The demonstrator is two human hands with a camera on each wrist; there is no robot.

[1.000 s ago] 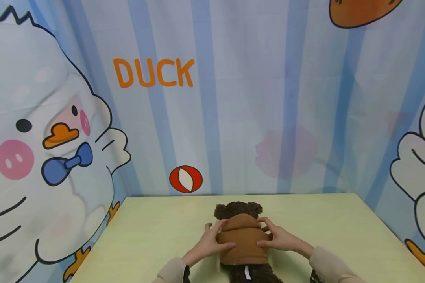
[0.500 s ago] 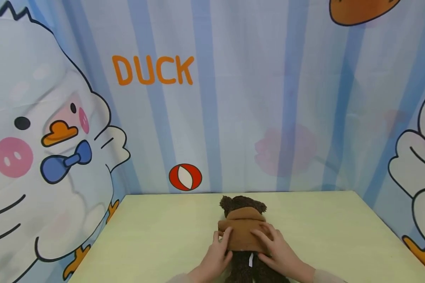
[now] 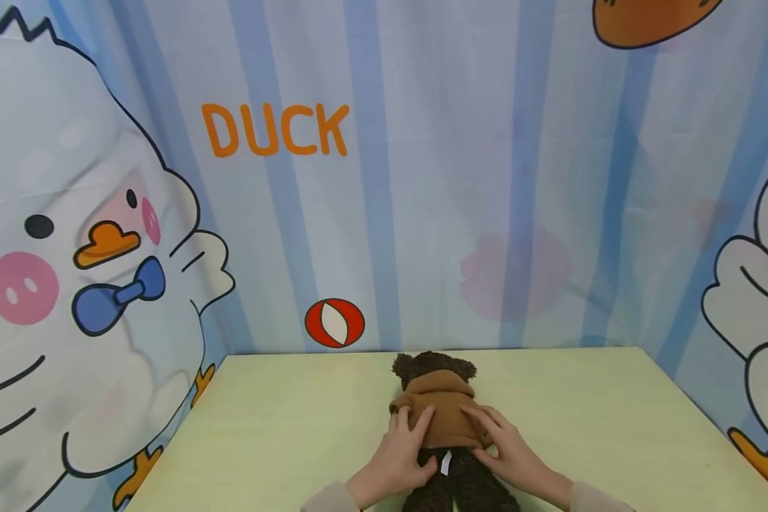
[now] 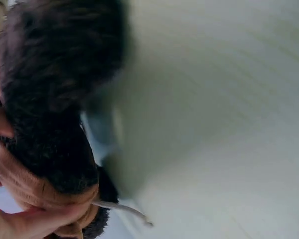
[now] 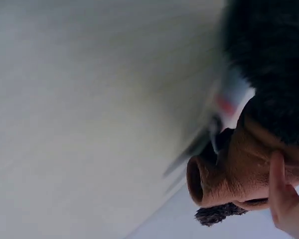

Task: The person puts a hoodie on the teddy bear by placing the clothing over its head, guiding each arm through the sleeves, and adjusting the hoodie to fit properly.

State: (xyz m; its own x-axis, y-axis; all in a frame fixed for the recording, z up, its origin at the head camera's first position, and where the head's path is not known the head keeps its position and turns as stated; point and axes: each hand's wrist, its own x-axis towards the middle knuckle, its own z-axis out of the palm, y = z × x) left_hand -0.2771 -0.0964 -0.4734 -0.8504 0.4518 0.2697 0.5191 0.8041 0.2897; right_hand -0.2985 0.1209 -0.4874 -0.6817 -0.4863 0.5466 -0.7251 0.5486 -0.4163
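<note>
A dark brown plush bear [image 3: 426, 364] lies on its front, head toward the far edge, wearing a tan hoodie [image 3: 446, 402]. My left hand [image 3: 392, 459] lays its fingers on the hoodie's left side, thumb down by the hem. On the other side my right hand [image 3: 517, 455] touches the fabric with extended fingers, its thumb at the hem. Between the hands a white tag [image 3: 446, 464] sticks out below the hem. In the left wrist view a thin cord [image 4: 127, 209] pokes out from the hoodie. The right wrist view shows a sleeve [image 5: 214, 184] with its cuff facing outward.
The pale yellow table [image 3: 294, 405] spreads to both sides of the bear. Behind it hangs a blue-striped curtain [image 3: 448, 178] printed with ducks, a ball and lettering.
My hands first gripped the hoodie's sides higher up, then slid down toward the hem. The bear shifted slightly away from me, and the hoodie's back now lies smoother.
</note>
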